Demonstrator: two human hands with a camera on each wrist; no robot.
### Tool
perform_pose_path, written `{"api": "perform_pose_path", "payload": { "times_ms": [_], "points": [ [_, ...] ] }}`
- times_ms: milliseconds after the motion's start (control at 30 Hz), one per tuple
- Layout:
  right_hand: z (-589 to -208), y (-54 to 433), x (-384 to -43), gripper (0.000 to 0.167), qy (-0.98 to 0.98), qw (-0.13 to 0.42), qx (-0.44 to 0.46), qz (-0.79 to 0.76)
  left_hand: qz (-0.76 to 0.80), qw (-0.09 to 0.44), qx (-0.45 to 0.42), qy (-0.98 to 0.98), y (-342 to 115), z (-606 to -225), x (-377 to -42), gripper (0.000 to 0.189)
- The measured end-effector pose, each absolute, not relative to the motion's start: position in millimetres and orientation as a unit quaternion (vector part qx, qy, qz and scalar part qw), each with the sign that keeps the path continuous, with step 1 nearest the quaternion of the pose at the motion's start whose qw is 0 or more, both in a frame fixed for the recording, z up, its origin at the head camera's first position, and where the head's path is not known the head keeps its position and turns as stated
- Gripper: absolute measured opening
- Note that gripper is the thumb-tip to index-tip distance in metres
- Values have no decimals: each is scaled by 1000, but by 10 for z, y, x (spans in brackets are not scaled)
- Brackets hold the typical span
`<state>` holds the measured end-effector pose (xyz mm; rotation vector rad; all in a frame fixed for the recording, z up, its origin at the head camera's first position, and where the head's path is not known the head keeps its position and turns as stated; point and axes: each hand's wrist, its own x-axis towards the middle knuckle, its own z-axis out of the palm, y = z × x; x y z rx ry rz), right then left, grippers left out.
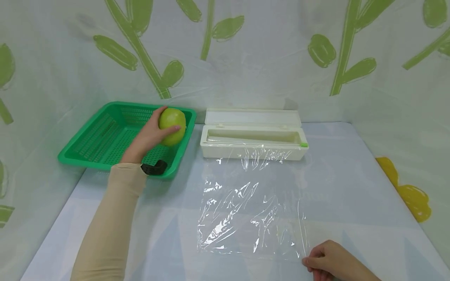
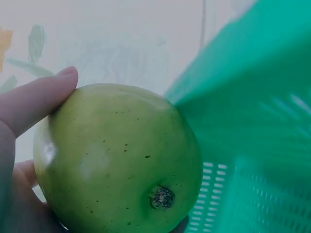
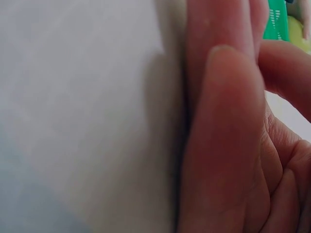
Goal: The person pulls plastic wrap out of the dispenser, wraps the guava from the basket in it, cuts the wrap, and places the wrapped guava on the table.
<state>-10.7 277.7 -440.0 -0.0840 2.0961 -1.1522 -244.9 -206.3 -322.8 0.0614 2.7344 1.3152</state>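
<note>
My left hand (image 1: 151, 132) grips a round green fruit (image 1: 172, 127) above the right side of a green plastic basket (image 1: 66, 160). Close up in the left wrist view, the fruit (image 2: 116, 145) is smooth, speckled with dark dots, and has a rough brown stem scar. Clear plastic wrap (image 1: 242, 218) stretches out from a white dispenser box (image 1: 253, 152) toward the front of the table. At its near right corner, my right hand (image 1: 328, 259) pinches the wrap's edge between thumb and fingers. The right wrist view shows those curled fingers (image 3: 223, 121) closely, but the film hardly shows there.
The dispenser's lid (image 1: 251, 117) stands raised at the back, with a small green piece (image 1: 304, 144) at its right end. A dark object (image 1: 154, 168) shows beside the left wrist, over the basket's front. Leaf-patterned curtains (image 1: 267, 58) enclose the table (image 1: 351, 175) behind and at both sides.
</note>
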Motion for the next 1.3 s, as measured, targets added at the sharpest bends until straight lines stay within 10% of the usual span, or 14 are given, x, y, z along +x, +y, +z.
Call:
{"api": "perform_pose_path", "payload": {
  "times_ms": [567,1300],
  "points": [
    [-4402,2774,-96,35,813,366,-27,-453,413,-19,127,902,-1748,-3106,-2339,82],
    [-4392,2769,-98,33,813,359,-40,-457,435,54,217,872,-953,-3343,-2029,79]
  ]
}}
